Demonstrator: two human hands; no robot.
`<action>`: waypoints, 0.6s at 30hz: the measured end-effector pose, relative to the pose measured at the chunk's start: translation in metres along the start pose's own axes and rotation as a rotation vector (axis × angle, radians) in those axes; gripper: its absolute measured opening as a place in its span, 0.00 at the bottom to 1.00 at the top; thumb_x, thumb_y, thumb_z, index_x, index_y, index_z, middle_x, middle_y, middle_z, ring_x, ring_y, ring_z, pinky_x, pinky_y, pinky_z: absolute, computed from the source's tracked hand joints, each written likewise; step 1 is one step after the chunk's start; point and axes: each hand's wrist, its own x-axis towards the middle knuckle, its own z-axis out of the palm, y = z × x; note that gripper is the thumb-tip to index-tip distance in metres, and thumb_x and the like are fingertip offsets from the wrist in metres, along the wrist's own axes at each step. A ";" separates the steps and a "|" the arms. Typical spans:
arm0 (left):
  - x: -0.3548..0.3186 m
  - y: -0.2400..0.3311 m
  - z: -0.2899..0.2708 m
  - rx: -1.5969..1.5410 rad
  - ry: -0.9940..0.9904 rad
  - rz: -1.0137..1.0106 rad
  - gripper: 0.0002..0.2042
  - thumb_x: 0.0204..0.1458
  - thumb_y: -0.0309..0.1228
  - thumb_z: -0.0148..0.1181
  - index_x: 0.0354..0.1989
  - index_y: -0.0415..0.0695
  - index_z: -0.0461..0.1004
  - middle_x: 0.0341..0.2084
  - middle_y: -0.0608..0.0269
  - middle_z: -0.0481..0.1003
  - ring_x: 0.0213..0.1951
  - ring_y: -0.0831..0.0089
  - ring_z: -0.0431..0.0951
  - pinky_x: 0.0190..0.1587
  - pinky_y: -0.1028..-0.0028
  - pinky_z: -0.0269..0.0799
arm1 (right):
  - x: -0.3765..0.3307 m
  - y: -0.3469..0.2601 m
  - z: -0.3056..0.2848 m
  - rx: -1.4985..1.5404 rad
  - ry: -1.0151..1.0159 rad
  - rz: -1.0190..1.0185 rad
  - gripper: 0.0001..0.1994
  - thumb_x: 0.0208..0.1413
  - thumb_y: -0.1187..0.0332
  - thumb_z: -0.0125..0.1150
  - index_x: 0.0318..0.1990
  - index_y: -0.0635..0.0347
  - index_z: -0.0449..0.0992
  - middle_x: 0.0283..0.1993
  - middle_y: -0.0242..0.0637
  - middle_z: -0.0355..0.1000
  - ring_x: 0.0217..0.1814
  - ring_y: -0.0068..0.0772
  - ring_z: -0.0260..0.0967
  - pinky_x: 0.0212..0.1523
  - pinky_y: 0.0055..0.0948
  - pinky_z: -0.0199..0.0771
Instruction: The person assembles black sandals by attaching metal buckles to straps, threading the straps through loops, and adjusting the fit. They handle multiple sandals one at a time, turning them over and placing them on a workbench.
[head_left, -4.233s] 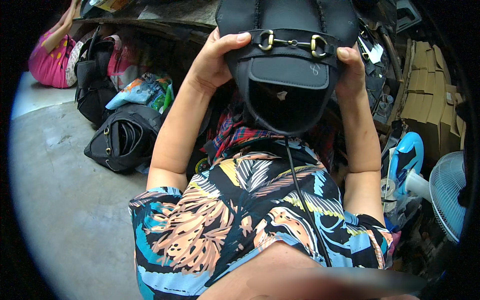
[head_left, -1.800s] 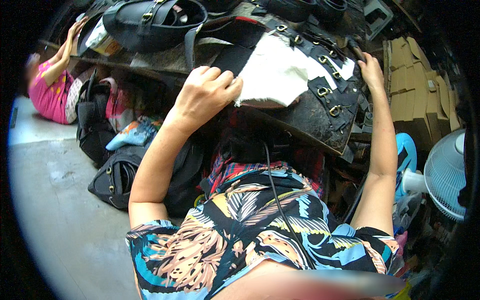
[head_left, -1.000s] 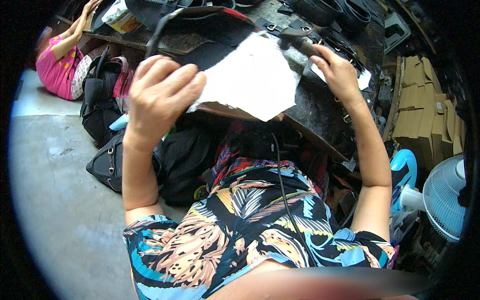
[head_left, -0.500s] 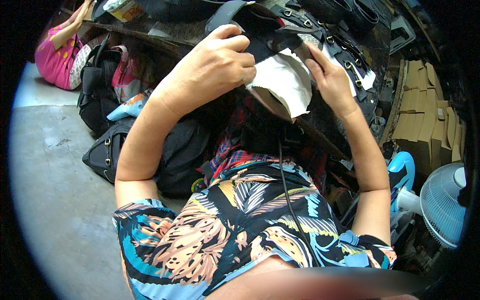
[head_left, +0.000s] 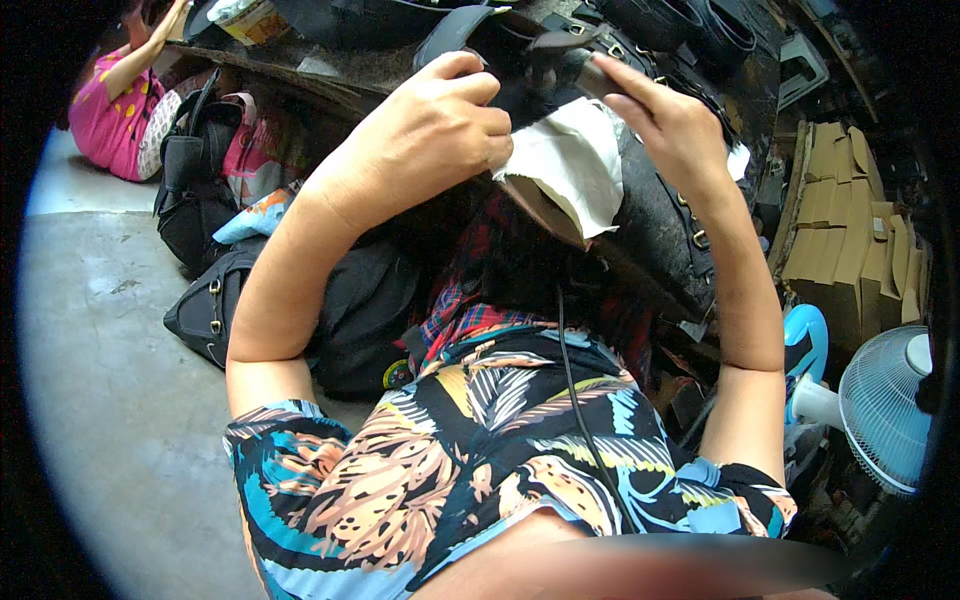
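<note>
My left hand (head_left: 425,125) is closed, its curled fingers gripping a black leather-like piece (head_left: 455,35) with a smooth curved band. Across from it, my right hand (head_left: 675,135) is closed on the handle of a tool with a dark head (head_left: 563,40). Motion smears the tool's head, so its exact kind cannot be told. Between and below the hands, a crumpled white sheet (head_left: 575,150) lies over a brown edge close to my left fingertips. Much of the black piece is hidden behind my left hand and in shadow.
Black straps with gold buckles (head_left: 697,238) lie on the dark bench near my right forearm. Black bags (head_left: 215,305) stand on the floor at the left. Beyond them sits a person in pink (head_left: 115,115). Cardboard boxes (head_left: 835,220) and a fan (head_left: 885,410) are at the right.
My right hand has risen and moved slightly left with the tool, whose head has shifted upward. My left hand stays nearly still on the black piece.
</note>
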 end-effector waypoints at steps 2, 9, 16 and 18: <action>-0.001 0.000 0.001 0.002 0.019 -0.006 0.03 0.42 0.30 0.57 0.25 0.48 0.74 0.23 0.69 0.67 0.34 0.70 0.70 0.58 0.66 0.67 | -0.010 0.002 -0.008 0.338 0.176 0.066 0.21 0.63 0.62 0.56 0.63 0.48 0.69 0.49 0.40 0.78 0.42 0.34 0.79 0.40 0.29 0.75; -0.003 -0.001 0.005 0.024 0.050 -0.023 0.03 0.41 0.30 0.57 0.26 0.48 0.73 0.23 0.69 0.67 0.34 0.70 0.71 0.57 0.66 0.67 | -0.021 -0.013 -0.006 0.049 -0.271 0.422 0.21 0.62 0.63 0.56 0.63 0.50 0.68 0.56 0.45 0.73 0.57 0.46 0.73 0.53 0.32 0.72; -0.008 0.001 0.014 0.029 0.074 -0.053 0.03 0.42 0.30 0.57 0.27 0.50 0.73 0.23 0.71 0.66 0.34 0.72 0.71 0.57 0.67 0.67 | -0.016 0.002 -0.004 0.460 0.388 0.045 0.20 0.66 0.68 0.51 0.65 0.46 0.67 0.29 0.31 0.75 0.24 0.14 0.64 0.24 0.18 0.68; -0.010 0.001 0.020 0.034 0.087 -0.067 0.04 0.42 0.30 0.57 0.27 0.50 0.73 0.23 0.71 0.66 0.34 0.72 0.71 0.57 0.67 0.67 | -0.013 0.000 0.007 0.173 0.134 0.115 0.18 0.64 0.58 0.52 0.61 0.43 0.70 0.37 0.48 0.79 0.38 0.50 0.78 0.37 0.43 0.76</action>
